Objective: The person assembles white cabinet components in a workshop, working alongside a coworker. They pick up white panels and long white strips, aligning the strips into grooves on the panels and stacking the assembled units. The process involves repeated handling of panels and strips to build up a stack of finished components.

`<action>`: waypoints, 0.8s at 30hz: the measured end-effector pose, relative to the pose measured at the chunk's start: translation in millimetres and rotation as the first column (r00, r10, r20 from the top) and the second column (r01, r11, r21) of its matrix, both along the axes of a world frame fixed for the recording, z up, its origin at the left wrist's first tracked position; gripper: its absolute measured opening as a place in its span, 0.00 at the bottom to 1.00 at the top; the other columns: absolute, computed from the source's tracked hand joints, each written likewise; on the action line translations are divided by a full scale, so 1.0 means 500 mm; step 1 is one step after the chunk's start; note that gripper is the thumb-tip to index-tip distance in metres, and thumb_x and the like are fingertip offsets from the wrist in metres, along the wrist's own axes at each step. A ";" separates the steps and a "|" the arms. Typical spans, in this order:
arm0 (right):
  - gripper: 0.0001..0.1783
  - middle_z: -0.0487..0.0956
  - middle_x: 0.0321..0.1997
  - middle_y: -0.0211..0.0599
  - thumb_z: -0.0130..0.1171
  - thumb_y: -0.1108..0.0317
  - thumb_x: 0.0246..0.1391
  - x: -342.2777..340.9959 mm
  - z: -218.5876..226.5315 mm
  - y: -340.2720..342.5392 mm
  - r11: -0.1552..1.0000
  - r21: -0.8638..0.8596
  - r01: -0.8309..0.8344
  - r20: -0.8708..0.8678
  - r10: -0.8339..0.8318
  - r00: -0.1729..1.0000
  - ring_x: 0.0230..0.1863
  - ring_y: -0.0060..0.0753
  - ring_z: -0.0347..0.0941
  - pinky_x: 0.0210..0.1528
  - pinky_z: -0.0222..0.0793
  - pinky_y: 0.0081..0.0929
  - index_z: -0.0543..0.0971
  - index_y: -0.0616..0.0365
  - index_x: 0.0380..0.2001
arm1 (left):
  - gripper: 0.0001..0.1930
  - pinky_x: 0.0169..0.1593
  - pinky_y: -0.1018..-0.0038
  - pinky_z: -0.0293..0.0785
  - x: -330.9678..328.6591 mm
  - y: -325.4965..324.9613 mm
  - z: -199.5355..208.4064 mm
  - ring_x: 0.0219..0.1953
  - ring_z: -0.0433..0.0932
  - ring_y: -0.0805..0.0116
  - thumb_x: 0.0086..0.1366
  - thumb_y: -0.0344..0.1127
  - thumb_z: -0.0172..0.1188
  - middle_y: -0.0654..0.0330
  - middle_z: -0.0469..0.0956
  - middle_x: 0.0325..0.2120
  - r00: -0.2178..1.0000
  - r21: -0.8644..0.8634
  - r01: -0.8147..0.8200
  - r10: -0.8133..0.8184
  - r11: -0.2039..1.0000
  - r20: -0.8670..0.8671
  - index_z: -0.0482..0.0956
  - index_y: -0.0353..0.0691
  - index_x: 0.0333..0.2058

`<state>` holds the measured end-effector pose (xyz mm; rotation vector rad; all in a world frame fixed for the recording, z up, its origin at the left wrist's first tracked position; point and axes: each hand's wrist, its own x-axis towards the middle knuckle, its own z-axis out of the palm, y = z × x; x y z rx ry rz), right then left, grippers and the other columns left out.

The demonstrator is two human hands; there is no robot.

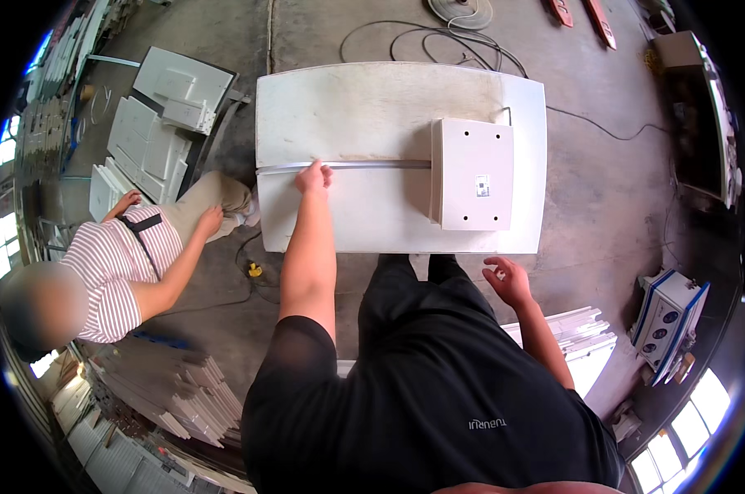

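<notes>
My left hand (315, 176) is closed at a long, thin metal strip (380, 164), with fingers curled around its near side. The strip lies across the white table (347, 214) from the left edge to a white box (477, 173). That box has several dark holes near its corners and a small printed label on its face. Off the table's near edge, my right hand (508, 281) hangs with its fingers loosely bent and apart, holding nothing visible. A thin, dark L-shaped rod (509, 115) shows on the table just beyond the box.
A person in a striped shirt (113, 280) stands at the left, near stacked white boxes (150, 140). Cables (455, 33) lie on the floor beyond the table. White panels (574, 337) sit near my right side. A blue-edged carton (669, 317) stands at the far right.
</notes>
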<state>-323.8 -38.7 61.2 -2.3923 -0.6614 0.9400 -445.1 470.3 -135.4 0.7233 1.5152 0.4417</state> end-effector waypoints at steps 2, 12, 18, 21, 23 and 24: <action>0.13 0.82 0.36 0.36 0.66 0.62 0.49 -0.009 0.010 -0.006 0.999 0.030 0.042 -0.004 -0.042 0.999 0.32 0.37 0.78 0.37 0.74 0.33 0.82 0.52 0.39 | 0.08 0.18 0.74 0.69 -0.008 0.031 -0.002 0.17 0.76 0.69 0.61 0.35 0.61 0.57 0.77 0.19 0.995 0.163 -0.039 0.053 0.986 -0.088 0.73 0.39 0.27; 0.15 0.82 0.40 0.34 0.67 0.64 0.48 0.036 0.110 0.128 0.945 0.326 -0.032 0.231 -0.047 0.972 0.34 0.37 0.77 0.38 0.74 0.32 0.81 0.52 0.41 | 0.10 0.28 0.74 0.70 0.018 0.120 0.550 0.22 0.70 0.71 0.70 0.31 0.47 0.60 0.75 0.29 0.986 0.820 -0.105 -0.048 0.563 0.159 0.68 0.35 0.46; 0.23 0.81 0.51 0.28 0.67 0.70 0.43 0.091 0.258 0.308 0.802 0.475 -0.362 0.615 -0.008 0.789 0.39 0.34 0.75 0.44 0.73 0.32 0.79 0.49 0.47 | 0.18 0.29 0.62 0.74 0.136 -0.210 0.636 0.25 0.79 0.57 0.60 0.31 0.53 0.56 0.79 0.26 0.189 0.433 0.743 -0.460 -0.510 -0.868 0.81 0.53 0.49; 0.14 0.82 0.37 0.25 0.64 0.62 0.49 0.107 0.243 0.309 0.849 0.281 -0.447 0.675 0.157 0.721 0.35 0.32 0.74 0.41 0.69 0.31 0.80 0.47 0.41 | 0.18 0.30 0.62 0.75 0.138 -0.324 0.637 0.26 0.79 0.57 0.58 0.29 0.55 0.57 0.80 0.26 0.190 0.496 0.703 -0.539 -0.509 -0.821 0.83 0.52 0.46; 0.07 0.77 0.24 0.25 0.58 0.59 0.52 0.126 0.160 0.268 0.872 0.080 -0.483 0.640 0.327 0.696 0.32 0.32 0.72 0.38 0.64 0.34 0.80 0.45 0.33 | 0.18 0.31 0.64 0.76 0.130 -0.362 0.667 0.27 0.80 0.56 0.57 0.28 0.55 0.57 0.81 0.27 0.206 0.521 0.732 -0.586 -0.440 -0.784 0.83 0.52 0.46; 0.07 0.78 0.25 0.26 0.56 0.59 0.54 0.130 0.121 0.232 0.901 0.134 -0.412 0.655 0.231 0.720 0.33 0.33 0.72 0.39 0.64 0.34 0.79 0.47 0.27 | 0.18 0.31 0.64 0.76 0.122 -0.362 0.671 0.28 0.80 0.56 0.56 0.27 0.56 0.56 0.82 0.29 0.289 0.575 0.719 -0.586 -0.390 -0.757 0.83 0.50 0.45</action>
